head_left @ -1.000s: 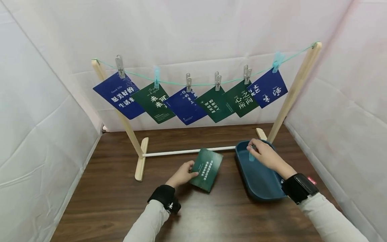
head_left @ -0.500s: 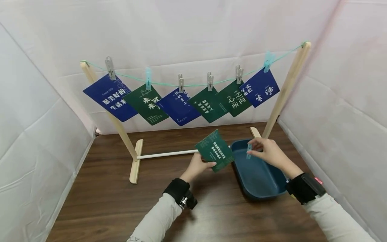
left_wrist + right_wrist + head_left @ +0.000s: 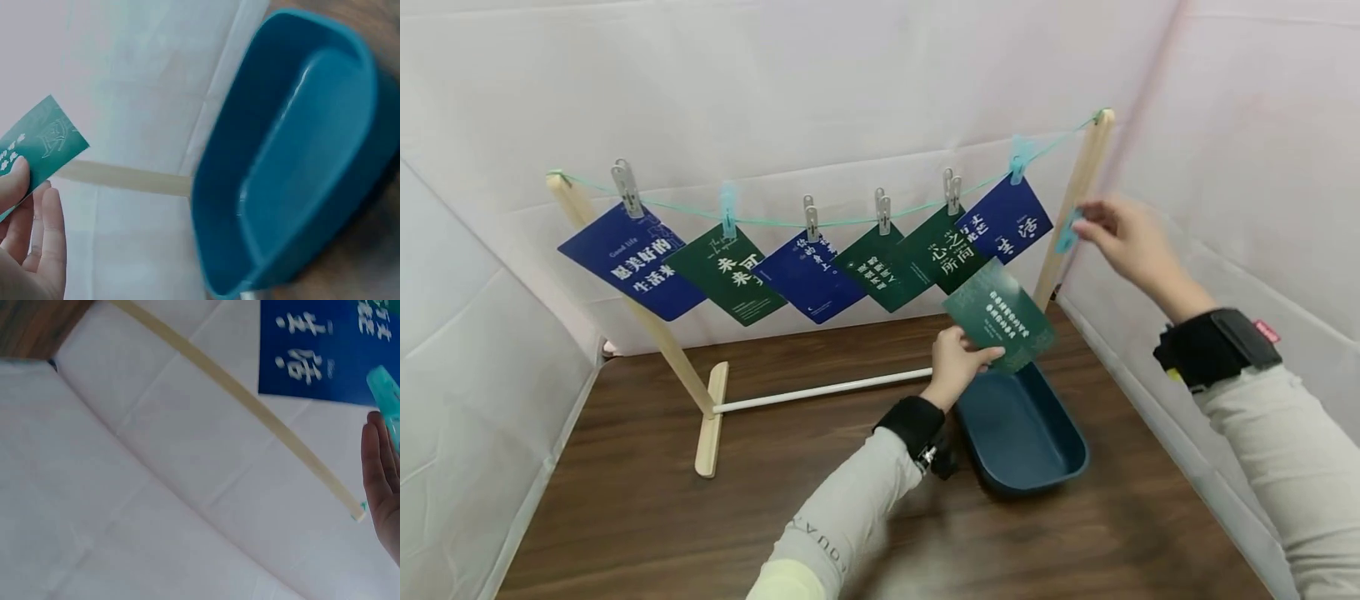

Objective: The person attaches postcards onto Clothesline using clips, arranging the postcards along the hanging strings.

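My left hand (image 3: 958,362) pinches a green card (image 3: 1000,317) with white lettering by its lower left edge, thumb on the printed face. In the head view the card is raised over the far end of the blue tray, just below the hanging row. My right hand (image 3: 1138,250) pinches a light-blue clothespin (image 3: 1067,231) between thumb and fingers, overlapping the right wooden post (image 3: 1078,200) in that view. In the right wrist view the clothespin (image 3: 386,394) shows beside a blue hanging card (image 3: 319,356). The rightmost blue card (image 3: 1006,218) hangs nearest the right hand.
A green string (image 3: 842,222) runs between two wooden posts, holding several blue and green cards with grey and light-blue clothespins. A white rod (image 3: 827,390) joins the stand low down. The blue tray (image 3: 1078,467) sits on the dark wooden table (image 3: 640,517), with white fabric walls around.
The left hand has lifted the green card off the table and moved it up and right. The right hand has risen out of the tray with the clothespin. The head view has shifted right.
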Action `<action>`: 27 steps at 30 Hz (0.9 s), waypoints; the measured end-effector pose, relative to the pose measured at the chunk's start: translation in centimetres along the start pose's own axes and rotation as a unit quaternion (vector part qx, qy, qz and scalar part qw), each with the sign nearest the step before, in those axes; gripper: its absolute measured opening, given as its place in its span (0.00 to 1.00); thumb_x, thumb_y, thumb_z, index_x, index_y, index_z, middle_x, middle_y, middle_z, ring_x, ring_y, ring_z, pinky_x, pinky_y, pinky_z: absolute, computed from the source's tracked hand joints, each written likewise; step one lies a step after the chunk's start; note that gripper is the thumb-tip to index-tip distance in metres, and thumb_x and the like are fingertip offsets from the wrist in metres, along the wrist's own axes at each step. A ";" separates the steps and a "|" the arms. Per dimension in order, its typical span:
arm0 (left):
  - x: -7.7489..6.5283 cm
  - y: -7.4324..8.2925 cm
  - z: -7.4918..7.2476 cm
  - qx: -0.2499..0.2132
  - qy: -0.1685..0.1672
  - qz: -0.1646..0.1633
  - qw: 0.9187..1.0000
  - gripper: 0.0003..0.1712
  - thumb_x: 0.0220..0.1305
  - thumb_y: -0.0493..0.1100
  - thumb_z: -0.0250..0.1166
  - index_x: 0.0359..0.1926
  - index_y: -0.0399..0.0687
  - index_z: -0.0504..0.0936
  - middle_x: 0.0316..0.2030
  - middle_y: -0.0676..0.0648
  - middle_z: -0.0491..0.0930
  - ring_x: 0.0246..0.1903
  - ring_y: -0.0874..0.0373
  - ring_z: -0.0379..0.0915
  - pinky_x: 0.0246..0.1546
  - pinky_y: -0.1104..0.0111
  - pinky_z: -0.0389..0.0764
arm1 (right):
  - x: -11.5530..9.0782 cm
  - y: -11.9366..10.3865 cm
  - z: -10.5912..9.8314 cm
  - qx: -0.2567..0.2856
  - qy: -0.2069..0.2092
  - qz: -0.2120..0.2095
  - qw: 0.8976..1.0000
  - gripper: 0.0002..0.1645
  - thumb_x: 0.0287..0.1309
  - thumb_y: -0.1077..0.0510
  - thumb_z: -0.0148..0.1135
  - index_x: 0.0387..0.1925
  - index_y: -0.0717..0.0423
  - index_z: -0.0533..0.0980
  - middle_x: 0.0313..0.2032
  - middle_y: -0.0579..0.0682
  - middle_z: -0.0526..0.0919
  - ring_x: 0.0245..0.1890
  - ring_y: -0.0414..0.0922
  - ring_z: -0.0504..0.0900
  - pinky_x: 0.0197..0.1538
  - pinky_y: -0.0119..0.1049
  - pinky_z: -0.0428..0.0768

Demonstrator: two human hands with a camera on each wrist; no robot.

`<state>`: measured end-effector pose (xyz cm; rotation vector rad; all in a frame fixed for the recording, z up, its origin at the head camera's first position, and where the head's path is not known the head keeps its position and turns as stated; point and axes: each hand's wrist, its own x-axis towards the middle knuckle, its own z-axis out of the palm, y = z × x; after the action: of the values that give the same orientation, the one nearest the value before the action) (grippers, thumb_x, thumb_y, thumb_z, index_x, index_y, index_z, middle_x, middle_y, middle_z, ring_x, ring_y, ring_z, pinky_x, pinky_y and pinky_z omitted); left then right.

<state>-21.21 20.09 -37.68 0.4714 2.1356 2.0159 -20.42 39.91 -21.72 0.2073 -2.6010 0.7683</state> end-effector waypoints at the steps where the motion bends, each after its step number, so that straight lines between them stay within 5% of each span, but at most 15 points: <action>1: 0.5 0.5 0.4 0.019 0.003 0.012 1.000 0.14 0.46 0.41 0.68 0.24 0.40 0.70 0.25 0.36 0.80 0.23 0.52 0.78 0.24 0.74 0.77 | 0.7 -0.3 -0.6 -0.003 0.016 -0.007 1.000 0.17 0.59 0.63 0.50 0.47 0.72 0.68 0.38 0.68 0.76 0.25 0.17 0.65 0.31 0.11 0.66; 7: 3.7 4.0 2.9 0.114 0.000 0.089 0.989 0.13 0.48 0.45 0.67 0.29 0.40 0.76 0.24 0.41 0.80 0.21 0.58 0.74 0.20 0.78 0.69 | 4.4 -2.6 -4.3 -0.064 0.099 -0.033 0.992 0.13 0.60 0.61 0.50 0.43 0.68 0.69 0.31 0.49 0.75 0.24 0.24 0.62 0.31 0.18 0.62; 13: 5.8 6.9 5.0 0.125 0.005 0.088 0.988 0.15 0.49 0.45 0.67 0.36 0.42 0.78 0.30 0.44 0.80 0.25 0.58 0.76 0.23 0.81 0.70 | 6.7 -3.6 -5.8 -0.076 0.158 -0.016 0.984 0.13 0.60 0.57 0.50 0.39 0.65 0.72 0.26 0.30 0.64 0.26 0.23 0.62 0.34 0.20 0.62; 21: 7.7 10.5 4.0 0.124 0.080 0.076 0.986 0.13 0.50 0.45 0.66 0.32 0.41 0.77 0.27 0.43 0.81 0.24 0.57 0.75 0.19 0.80 0.66 | 9.8 -5.2 -4.5 -0.077 0.144 -0.006 0.987 0.14 0.60 0.57 0.49 0.41 0.63 0.73 0.32 0.42 0.70 0.28 0.28 0.62 0.38 0.24 0.64; 27: 7.9 10.7 4.2 0.138 0.086 0.068 0.984 0.13 0.50 0.46 0.65 0.31 0.41 0.77 0.25 0.44 0.79 0.22 0.59 0.72 0.18 0.80 0.64 | 10.8 -5.5 -4.8 -0.108 0.108 -0.015 0.988 0.13 0.61 0.59 0.49 0.41 0.65 0.73 0.34 0.49 0.73 0.28 0.31 0.61 0.36 0.26 0.62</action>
<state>-26.01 27.13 -26.61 0.5099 2.5720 1.8966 -27.04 37.65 -10.72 0.0919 -2.4445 0.4650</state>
